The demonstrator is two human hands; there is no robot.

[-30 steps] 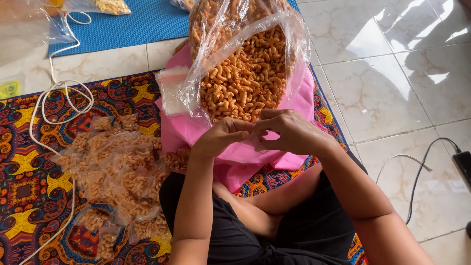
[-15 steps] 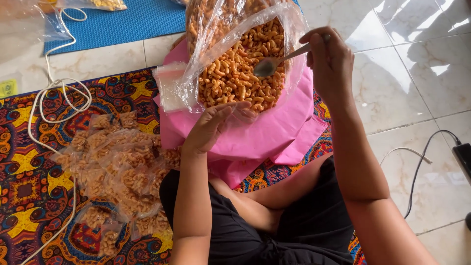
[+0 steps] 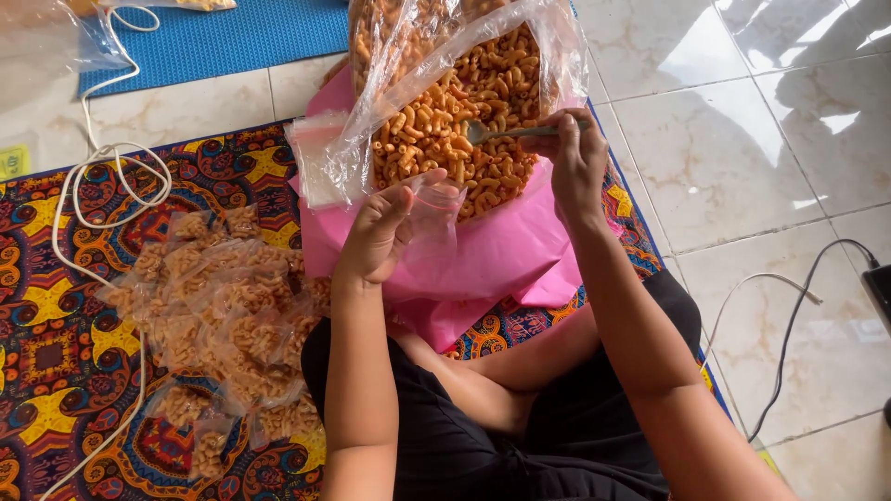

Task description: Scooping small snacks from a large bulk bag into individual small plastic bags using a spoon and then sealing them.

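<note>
- Far left: a white cord loops over a patterned mat, woven look w/ orange, yellow & purple medallions. A blue mat lies beyond it, fine ribbed texture, on glossy marbled floor tiles.
- Left of the person's knee: a heap of small filled packets, clear thin plastic, each stuffed w/ orange-brown curled macaroni snacks; they lie overlapping on the patterned mat.
- Centre-left: the left hand is raised palm inward, fingers loosely curled, thumb & fingertips pinching the mouth of a small clear bag. Bag looks limp & see-through; whether anything is in it yet can't be told.
- Centre: a big clear plastic sack, crinkled & shiny, folded open at the front, holds a large mound of macaroni snacks – short elbow tubes, orange seasoning. It rests on a pink sheet, smooth & soft, spread over the mat & the lap.
- Centre-right: the right hand is closed round the handle of a metal spoon, bowl pointing left into the snacks, just above the small bag.
- Right: grey & black cables trail across the tiles, well apart from the hands.
</note>
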